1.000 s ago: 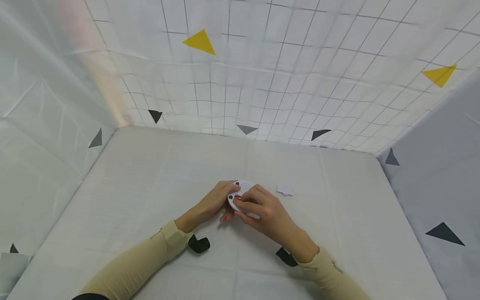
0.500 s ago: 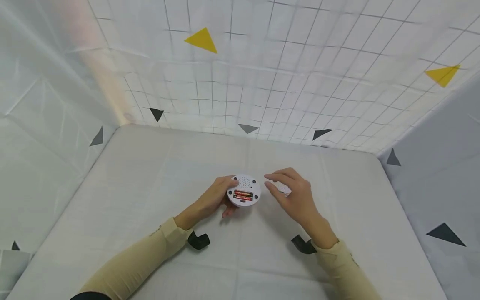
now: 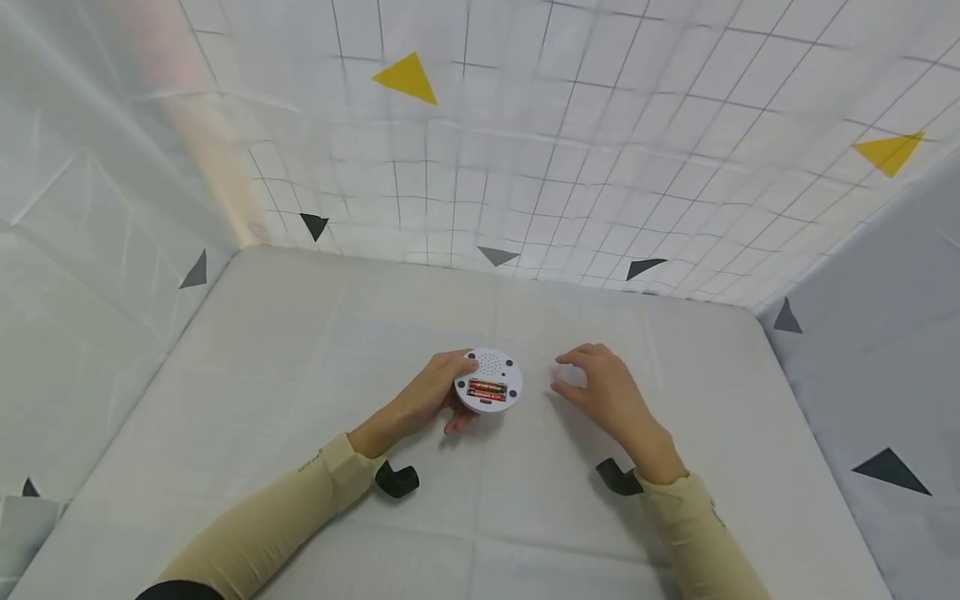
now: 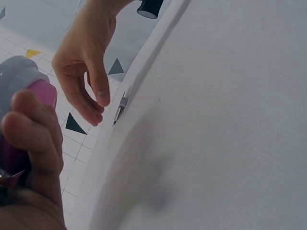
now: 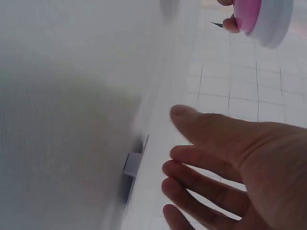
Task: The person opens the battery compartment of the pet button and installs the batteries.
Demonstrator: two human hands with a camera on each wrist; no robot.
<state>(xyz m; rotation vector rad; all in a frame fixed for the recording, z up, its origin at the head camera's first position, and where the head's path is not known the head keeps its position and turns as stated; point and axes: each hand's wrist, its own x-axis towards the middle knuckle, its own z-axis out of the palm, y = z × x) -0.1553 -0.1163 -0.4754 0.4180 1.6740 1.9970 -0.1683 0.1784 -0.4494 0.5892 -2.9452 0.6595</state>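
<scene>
My left hand (image 3: 435, 387) grips a round white device (image 3: 491, 364) by its left edge, thumb on top. The face turned up has speaker holes, dark feet and an uncovered battery compartment with two red batteries (image 3: 487, 390) lying in it side by side. In the right wrist view the device's side (image 5: 247, 14) shows pink. My right hand (image 3: 611, 396) hovers over the table with thumb and fingers apart, nothing between them. Just beyond its fingertips a small white battery cover (image 5: 133, 165) lies on the table, mostly hidden by the hand in the head view.
A white sheet covers the table (image 3: 337, 333). Behind it hangs a white gridded backdrop (image 3: 510, 167) with yellow and dark triangles, and pale side walls (image 3: 82, 275) close in left and right. A black curved piece (image 3: 397, 481) sits at each wrist.
My right hand has left the batteries and moved right to the battery cover, uncovering the compartment. The left hand still holds the device almost in place.
</scene>
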